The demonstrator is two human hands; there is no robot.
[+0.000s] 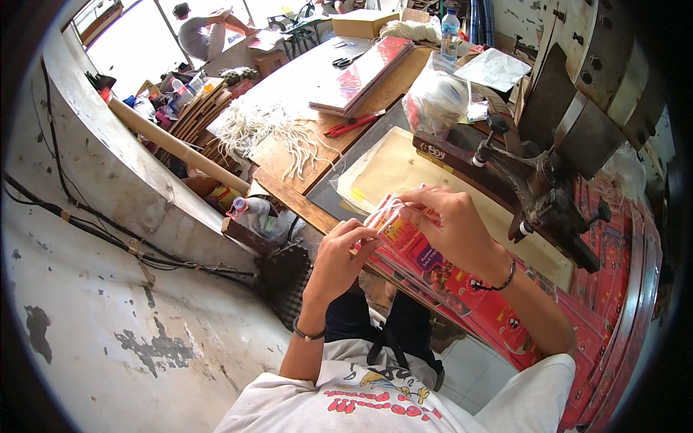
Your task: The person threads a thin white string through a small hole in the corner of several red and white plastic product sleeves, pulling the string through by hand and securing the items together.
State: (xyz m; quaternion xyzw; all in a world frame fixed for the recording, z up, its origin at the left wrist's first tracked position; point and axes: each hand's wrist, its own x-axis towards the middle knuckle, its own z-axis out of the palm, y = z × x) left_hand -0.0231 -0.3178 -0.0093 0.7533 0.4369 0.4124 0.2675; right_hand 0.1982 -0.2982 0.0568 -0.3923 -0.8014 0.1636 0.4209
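A stack of long red printed sheets point(449, 283) with coloured pictures reaches from the table edge toward my right forearm. My left hand point(339, 254) is closed on the near left corner of this stack, its fingertips bent over the edge. A white cord point(390, 210) is looped at the same end of the sheets. Just right of it, my right hand point(456, 222) pinches the cord between thumb and fingers. The cord's ends and any hole it passes through are hidden by my fingers.
A heap of white cords point(253, 130) hangs over the table's left side. Nearby lie a red cutter knife point(354, 124), a stack of red-and-white boards point(364, 76) and black scissors point(346, 60). Metal machine parts point(538, 184) stand at the right. A person point(204, 36) sits far off.
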